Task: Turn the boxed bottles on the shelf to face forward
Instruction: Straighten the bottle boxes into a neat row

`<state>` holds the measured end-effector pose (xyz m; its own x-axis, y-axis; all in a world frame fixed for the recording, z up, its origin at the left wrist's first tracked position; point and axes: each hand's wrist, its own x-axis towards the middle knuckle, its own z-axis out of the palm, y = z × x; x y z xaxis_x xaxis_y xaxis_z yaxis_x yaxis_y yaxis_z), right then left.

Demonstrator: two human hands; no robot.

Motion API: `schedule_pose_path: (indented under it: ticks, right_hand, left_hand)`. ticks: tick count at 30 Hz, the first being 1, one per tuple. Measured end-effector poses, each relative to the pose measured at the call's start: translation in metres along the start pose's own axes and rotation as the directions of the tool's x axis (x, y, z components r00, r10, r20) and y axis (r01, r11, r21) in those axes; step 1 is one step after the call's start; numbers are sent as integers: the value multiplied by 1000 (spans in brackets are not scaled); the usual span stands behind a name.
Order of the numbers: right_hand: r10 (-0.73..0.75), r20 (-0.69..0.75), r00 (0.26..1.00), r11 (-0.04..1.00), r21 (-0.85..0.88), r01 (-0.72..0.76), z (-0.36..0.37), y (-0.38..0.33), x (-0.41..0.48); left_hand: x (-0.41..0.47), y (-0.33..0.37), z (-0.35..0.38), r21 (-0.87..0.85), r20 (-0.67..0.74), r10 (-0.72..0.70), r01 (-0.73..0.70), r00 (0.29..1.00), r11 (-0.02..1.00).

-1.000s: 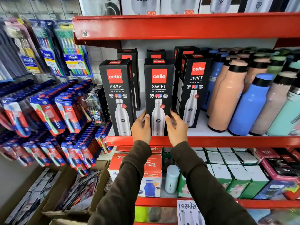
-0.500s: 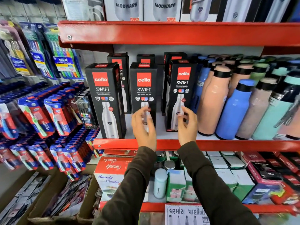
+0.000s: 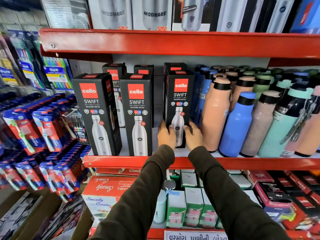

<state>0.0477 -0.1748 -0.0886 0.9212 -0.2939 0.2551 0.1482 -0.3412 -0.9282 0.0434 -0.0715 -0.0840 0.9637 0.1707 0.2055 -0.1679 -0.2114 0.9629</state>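
Note:
Three black "cello SWIFT" bottle boxes stand in the front row on the red shelf (image 3: 121,161). The left box (image 3: 94,115) and the middle box (image 3: 137,115) face forward at the shelf edge. The right box (image 3: 180,101) stands further back, its front turned toward me. My left hand (image 3: 165,135) presses on its lower left side and my right hand (image 3: 193,135) on its lower right side, so both hands grip the box near its base. More boxes of the same kind (image 3: 114,75) stand behind, partly hidden.
Loose coloured bottles (image 3: 214,115) crowd the shelf right of the boxes, close to my right hand. Toothbrush packs (image 3: 43,129) hang at the left. Boxed bottles fill the shelf above (image 3: 155,40). Small cartons and red combo boxes (image 3: 105,189) sit on the shelf below.
Both hands left the middle box, moved right, and closed on the base of the right box. The camera view shifted slightly.

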Motion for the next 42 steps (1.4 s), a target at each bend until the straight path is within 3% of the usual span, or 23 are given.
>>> schedule_pose_path:
  ticks: [3, 8, 26, 38, 42]
  right_hand:
    - [4, -10, 1000, 999, -33, -5, 0, 4, 2]
    - [3, -68, 998, 1000, -14, -4, -2, 6, 2]
    - [-40, -40, 998, 996, 80, 43, -19, 11, -45]
    - [-43, -50, 998, 999, 4, 44, -27, 6, -60]
    - [-56, 21, 998, 998, -38, 57, -36, -3, -65]
  left_hand:
    - [5, -6, -3, 33, 66, -51, 49, 997, 998]
    - [7, -9, -10, 37, 46, -39, 37, 998, 999]
    - [-38, -17, -23, 12, -41, 37, -37, 998, 999]
    - [-56, -14, -27, 27, -20, 32, -31, 999, 999]
    - [-61, -10, -29, -21, -7, 27, -27, 1000, 999]
